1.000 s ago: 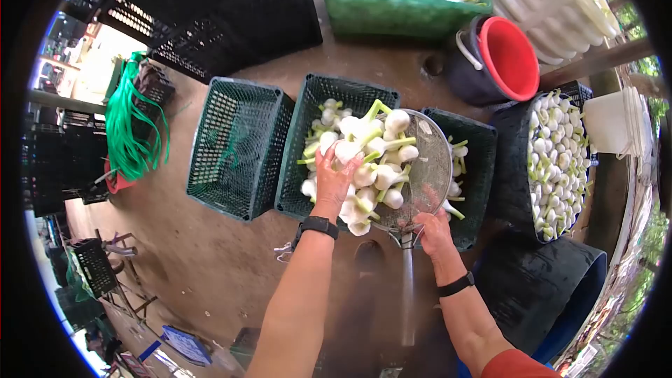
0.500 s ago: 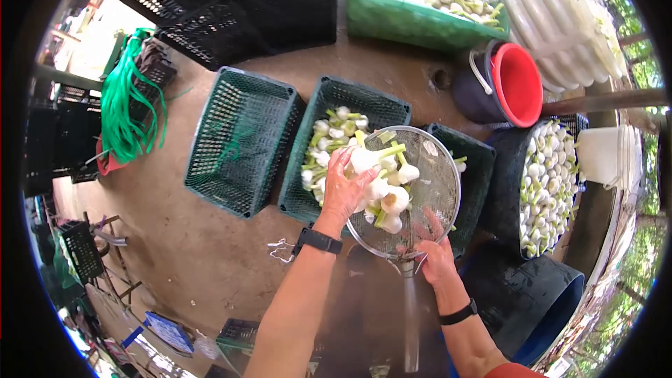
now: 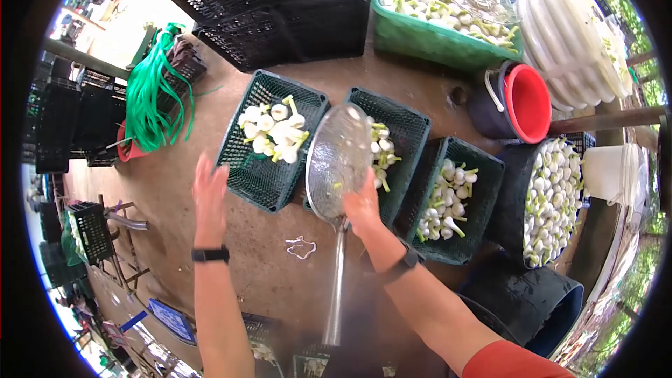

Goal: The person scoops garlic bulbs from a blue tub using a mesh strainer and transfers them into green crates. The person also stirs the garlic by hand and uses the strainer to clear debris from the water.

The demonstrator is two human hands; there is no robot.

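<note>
My right hand (image 3: pixel 362 203) grips the rim of a long-handled metal strainer (image 3: pixel 341 161), tilted on edge. Its mesh looks nearly bare, and its handle points down toward me. To the left, my left hand (image 3: pixel 210 196) is held out with fingers stretched, slightly blurred, holding nothing. It is nearest the left green crate (image 3: pixel 255 183), where a heap of garlic bulbs (image 3: pixel 276 127) with short green stems lies or is dropping. The strainer partly covers the middle crate (image 3: pixel 406 115), which has more garlic in it. Garlic also lies in the right crate (image 3: pixel 484 196).
A large black tub (image 3: pixel 507 203) full of garlic stands at the right, below a red bucket (image 3: pixel 528 105). Behind are a green tub (image 3: pixel 427 42) of garlic and stacked black crates (image 3: pixel 280 35). Green straps (image 3: pixel 150 98) hang at the left. White string (image 3: pixel 301 247) lies on the floor.
The garlic that was in the strainer is now at the left crate. The strainer has tipped and moved left. My left hand has come off the bulbs and opened. The view has shifted.
</note>
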